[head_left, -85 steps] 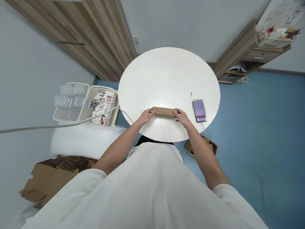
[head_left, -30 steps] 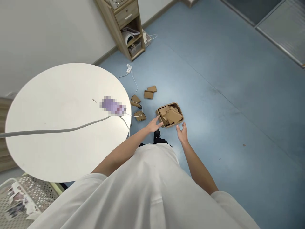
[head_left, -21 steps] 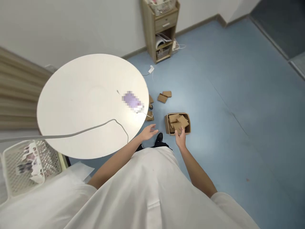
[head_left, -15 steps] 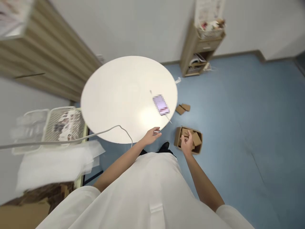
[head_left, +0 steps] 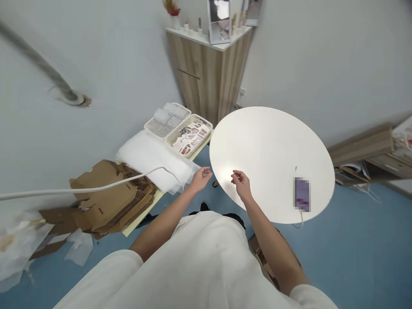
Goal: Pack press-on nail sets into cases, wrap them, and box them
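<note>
My left hand (head_left: 201, 178) hovers between the side table and the round white table (head_left: 267, 141), fingers loosely bent and apart, with nothing in it. Over the near left edge of the round table is my right hand (head_left: 241, 183), its fingers slightly curled and apart; nothing shows in it. White sheets (head_left: 154, 159) lie closest to my left hand. Beyond them stand a basket of printed cards (head_left: 191, 137) and a basket of clear plastic packs (head_left: 167, 120). A phone-like blurred device (head_left: 301, 194) rests on the round table, a cable at its lower end.
Flat cardboard boxes (head_left: 109, 197) are stacked at the left. A white cable (head_left: 96, 189) crosses above them. Behind stands a wooden cabinet (head_left: 206, 77) with a mirror (head_left: 219, 21). A cardboard box (head_left: 262, 257) sits on the floor, partly behind my right forearm. A low shelf (head_left: 363, 146) stands right.
My view has turned left, so the side table and cabinet now show fully. My right hand has gone from above the floor box to the round table's edge, nearer my left hand.
</note>
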Action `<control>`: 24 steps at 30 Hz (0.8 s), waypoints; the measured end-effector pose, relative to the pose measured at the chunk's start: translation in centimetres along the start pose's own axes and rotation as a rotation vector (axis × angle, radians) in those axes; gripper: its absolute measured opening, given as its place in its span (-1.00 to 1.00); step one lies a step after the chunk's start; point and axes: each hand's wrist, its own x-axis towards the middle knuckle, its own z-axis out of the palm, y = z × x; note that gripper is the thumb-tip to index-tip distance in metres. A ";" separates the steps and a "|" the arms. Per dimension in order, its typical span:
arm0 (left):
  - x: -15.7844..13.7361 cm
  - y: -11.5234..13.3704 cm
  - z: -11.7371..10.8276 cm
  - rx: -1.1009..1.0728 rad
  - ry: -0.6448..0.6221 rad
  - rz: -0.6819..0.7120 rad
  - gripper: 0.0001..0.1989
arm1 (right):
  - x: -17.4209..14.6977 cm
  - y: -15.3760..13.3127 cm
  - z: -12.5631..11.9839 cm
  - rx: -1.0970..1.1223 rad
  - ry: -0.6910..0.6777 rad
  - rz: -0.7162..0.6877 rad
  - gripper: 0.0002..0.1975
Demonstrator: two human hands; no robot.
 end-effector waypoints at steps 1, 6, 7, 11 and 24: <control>0.1 -0.7 -1.5 -0.011 0.030 -0.017 -0.58 | 1.0 -0.5 1.5 -0.020 -0.056 0.005 -0.61; 0.6 -2.9 -7.4 -0.058 0.168 -0.128 -0.58 | 5.2 -2.1 6.9 -0.113 -0.279 0.010 -0.64; 0.7 -3.1 -8.2 -0.061 0.189 -0.142 -0.58 | 6.0 -2.4 7.7 -0.131 -0.315 0.012 -0.64; 1.8 -3.4 -10.4 -0.050 0.218 -0.195 -0.58 | 9.2 -2.8 10.2 -0.225 -0.409 0.042 -0.65; 10.2 -1.1 -13.6 0.440 0.161 -0.112 -0.64 | 21.1 -3.1 16.7 -0.927 -0.416 -0.402 -0.66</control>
